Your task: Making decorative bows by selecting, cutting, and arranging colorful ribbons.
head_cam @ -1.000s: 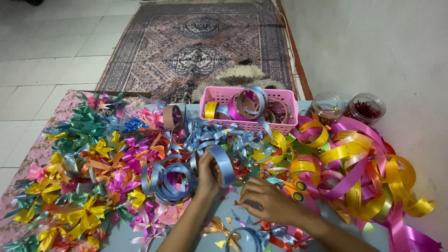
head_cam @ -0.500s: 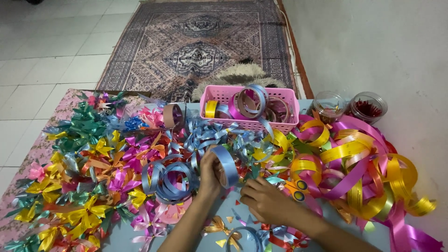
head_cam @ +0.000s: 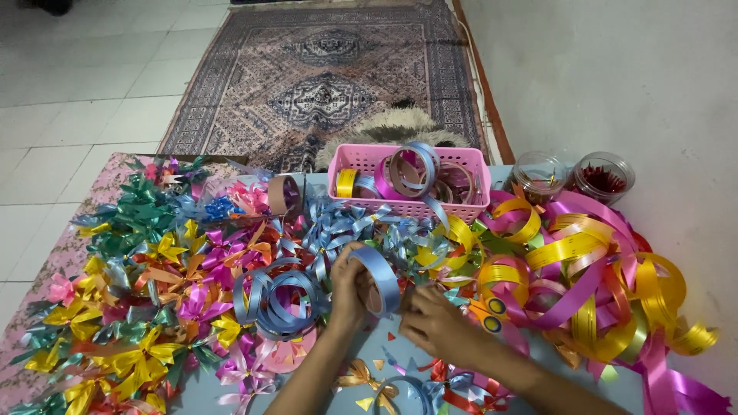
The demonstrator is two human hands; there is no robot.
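My left hand [head_cam: 347, 288] grips a roll of light blue ribbon [head_cam: 381, 278], held upright over the table's middle. My right hand [head_cam: 435, 323] is just to its right, fingers pinched at the roll's loose end; what exactly they pinch is too small to tell. Loose coils of blue ribbon [head_cam: 278, 301] lie to the left of the left hand. Small blue bows [head_cam: 347, 224] are heaped just beyond the hands.
A pink basket [head_cam: 361, 160] with ribbon rolls stands at the back. Green, yellow and pink bows [head_cam: 146, 269] cover the left side. Yellow and pink ribbon curls [head_cam: 578, 270] pile at the right. Two small jars [head_cam: 601, 177] stand by the wall. A rug [head_cam: 323, 84] lies beyond.
Both hands stay at the blue roll; the right hand has shifted slightly closer to it.
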